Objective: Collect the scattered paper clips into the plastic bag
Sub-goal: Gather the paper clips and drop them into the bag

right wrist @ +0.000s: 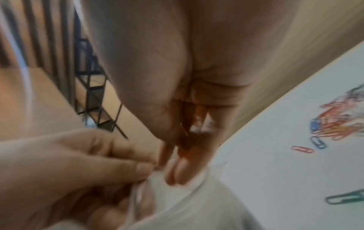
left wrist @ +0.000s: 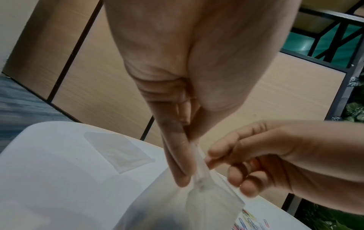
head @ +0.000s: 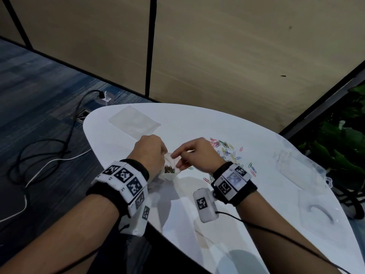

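Paper clips point(head: 230, 153) lay scattered right of both hands, while the left hand point(head: 150, 153) and right hand point(head: 194, 155) pinched the hanging plastic bag's point(left wrist: 199, 200) upward-pointing mouth.

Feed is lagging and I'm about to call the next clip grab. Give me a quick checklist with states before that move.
1. Left hand pinches the plastic bag top: ok.
2. Bag mouth open for dropping: cannot tell; right hand fingers are at it.
3. Clips already in bag: ok.
4. Loose paper clips on the table right of the hands: ok.
5. Right hand free for picking: not ok.
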Action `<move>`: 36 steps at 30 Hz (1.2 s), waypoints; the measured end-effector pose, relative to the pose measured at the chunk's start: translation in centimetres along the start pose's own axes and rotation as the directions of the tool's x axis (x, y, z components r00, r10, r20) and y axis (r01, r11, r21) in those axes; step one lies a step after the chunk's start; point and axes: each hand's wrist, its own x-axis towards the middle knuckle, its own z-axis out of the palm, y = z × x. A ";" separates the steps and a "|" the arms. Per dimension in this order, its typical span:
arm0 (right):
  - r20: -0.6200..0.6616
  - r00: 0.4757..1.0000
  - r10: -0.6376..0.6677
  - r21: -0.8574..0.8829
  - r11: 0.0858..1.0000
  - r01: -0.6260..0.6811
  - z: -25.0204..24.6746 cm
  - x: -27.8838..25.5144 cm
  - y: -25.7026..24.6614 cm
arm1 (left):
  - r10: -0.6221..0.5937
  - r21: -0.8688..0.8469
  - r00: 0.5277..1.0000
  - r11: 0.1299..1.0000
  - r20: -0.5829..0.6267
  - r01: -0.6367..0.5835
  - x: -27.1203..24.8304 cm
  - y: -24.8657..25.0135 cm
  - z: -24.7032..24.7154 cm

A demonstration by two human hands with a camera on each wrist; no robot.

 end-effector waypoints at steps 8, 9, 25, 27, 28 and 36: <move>0.262 0.965 0.002 -0.790 0.575 0.213 2.2 1.7 10.3 | -0.004 -0.024 1.000 1.000 0.016 0.004 0.2 -0.3 0.1; 0.277 0.961 0.014 -0.810 0.542 0.225 2.6 0.9 11.6 | -0.004 -0.027 1.000 1.000 0.017 0.005 0.2 -0.3 0.1; -0.032 0.994 -0.102 -0.938 0.346 0.006 -5.1 0.6 18.7 | 0.022 0.041 0.998 0.999 0.055 -0.024 0.4 0.8 1.3; -0.077 0.993 -0.092 -0.924 0.382 -0.036 -5.0 0.8 17.9 | 0.024 0.056 0.998 0.998 0.066 -0.028 0.4 0.9 1.5; -0.128 0.989 -0.074 -0.900 0.428 -0.085 -5.2 0.9 17.8 | 0.026 0.062 0.997 0.998 0.068 -0.030 0.4 1.0 1.5; -0.505 0.775 0.380 -0.084 0.872 -0.482 -9.9 0.6 16.9 | 0.040 0.102 0.996 0.994 0.085 -0.048 0.4 2.0 2.1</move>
